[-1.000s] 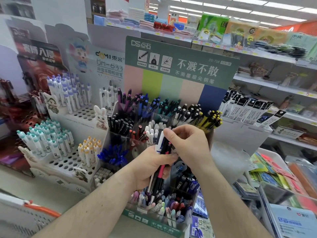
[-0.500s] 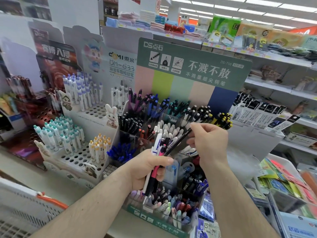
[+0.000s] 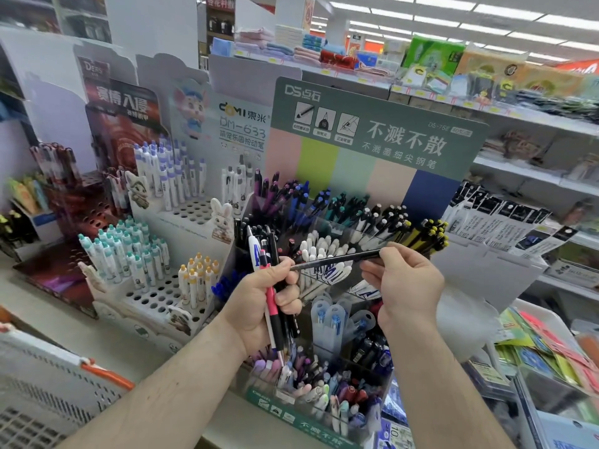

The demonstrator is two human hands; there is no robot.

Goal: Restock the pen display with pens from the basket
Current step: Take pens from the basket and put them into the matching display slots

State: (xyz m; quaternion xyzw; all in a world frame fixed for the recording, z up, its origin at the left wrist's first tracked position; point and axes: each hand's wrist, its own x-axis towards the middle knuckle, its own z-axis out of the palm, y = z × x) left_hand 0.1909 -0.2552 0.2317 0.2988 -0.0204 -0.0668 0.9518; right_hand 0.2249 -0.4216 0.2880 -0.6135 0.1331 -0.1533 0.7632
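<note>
Right now the left hand [image 3: 259, 296] is curled round a bundle of upright pens [image 3: 271, 286], incl. a pink-and-black one, a white one w/ blue print and several black ones, tips pointing down. The right hand [image 3: 405, 280] pinches one end of a single slim black pen [image 3: 334, 260] between thumb and fingertips; that pen lies nearly level, its other end touching the left hand's fingers by the bundle. Both hands are in front of the tiered clear-plastic pen display [image 3: 311, 413] w/ green header card, its compartments packed w/ purple, blue, black, white and yellow-capped pens. Just left of it stands a white cardboard stand w/ round holes [image 3: 181, 215] holding white pens. The grey plastic basket w/ orange handle [image 3: 52, 384] sits bottom left, well apart from the hands; its contents can't be seen.
</note>
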